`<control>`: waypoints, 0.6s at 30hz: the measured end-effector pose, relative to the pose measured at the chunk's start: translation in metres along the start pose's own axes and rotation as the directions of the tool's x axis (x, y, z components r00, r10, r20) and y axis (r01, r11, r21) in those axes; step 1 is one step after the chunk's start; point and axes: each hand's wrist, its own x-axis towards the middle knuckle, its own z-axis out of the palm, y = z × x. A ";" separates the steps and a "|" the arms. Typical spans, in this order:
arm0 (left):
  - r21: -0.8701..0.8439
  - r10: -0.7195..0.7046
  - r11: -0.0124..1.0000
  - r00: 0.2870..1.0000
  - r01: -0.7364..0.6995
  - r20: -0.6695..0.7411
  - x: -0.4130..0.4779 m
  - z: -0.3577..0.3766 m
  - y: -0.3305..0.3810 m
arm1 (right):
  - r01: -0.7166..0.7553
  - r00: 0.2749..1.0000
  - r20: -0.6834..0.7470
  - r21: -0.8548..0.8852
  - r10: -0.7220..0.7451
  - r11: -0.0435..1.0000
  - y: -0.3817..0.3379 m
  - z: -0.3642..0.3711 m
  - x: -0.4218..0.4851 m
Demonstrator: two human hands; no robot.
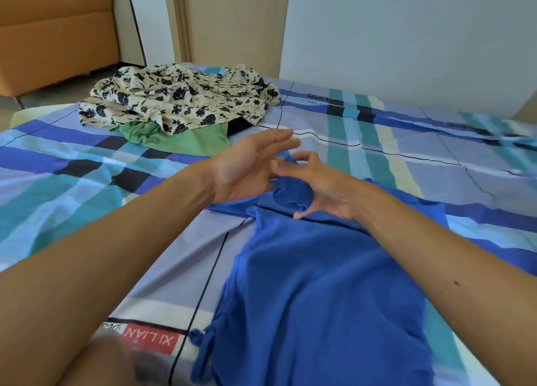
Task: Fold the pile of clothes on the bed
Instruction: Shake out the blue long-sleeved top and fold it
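- Bedroom, head view: a plaid bed sheet (87, 167) fills most of it. Pale wall and door behind, orange sofa (52, 37) far left.
- Blue top (319, 284) lies lengthways down the middle of the sheet. It is mostly flat, with its far end bunched up where the hands meet. A drawstring tie (203, 336) trails off its near left edge.
- The rest of the pile sits further up the bed, apart from the blue top. A floral garment (180, 95) is crumpled on top of a green garment (180, 141), with something black just showing under them. None of it is folded.
- Left hand (247, 167): fingers straight and loosely spread, palm turned to the right, just beside the bunched end. It holds nothing that I can see.
- Right hand (322, 182): fingers curled around the bunched blue cloth, fingertips pinching a fold at its far edge.
- My read: the step in hand is straightening that far end (sleeve or neckline, can't tell which) before the first fold. The task looks early, with one item in work and the pile untouched.
- To do it well:
  - Draw the bunch out flat with the right-hand pinch while the left palm presses the body down so it doesn't drag.
  - Smooth the mid-body creases.
  - Lay the tie onto the cloth first, then fold the sides in to an even width.
- Risk: the cloth looks thin and may slide on the sheet. A pull with no hold-down would likely skew the whole piece.
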 end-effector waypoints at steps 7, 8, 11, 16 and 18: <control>0.017 0.088 0.996 0.993 -0.090 0.084 0.037 0.024 -0.017 | 0.071 0.977 -0.171 -0.304 -0.128 0.950 0.015 -0.040 -0.011; 0.055 0.105 0.992 0.992 -0.110 0.074 0.041 0.021 -0.016 | 0.075 0.963 -0.223 -0.318 -0.152 0.945 0.020 -0.046 -0.011; 0.370 0.249 0.905 0.967 -0.211 -0.057 0.055 0.007 -0.018 | 0.048 0.929 -0.361 -0.108 -0.084 0.993 0.030 -0.071 -0.015; 0.875 0.305 0.482 0.944 -0.039 -0.126 0.079 -0.031 -0.056 | 0.005 0.830 -0.553 0.130 0.069 0.991 0.040 -0.131 -0.021; 0.908 0.224 0.416 0.962 0.051 -0.157 0.085 -0.048 -0.075 | -0.057 0.818 -0.556 0.179 0.149 0.982 0.053 -0.156 -0.026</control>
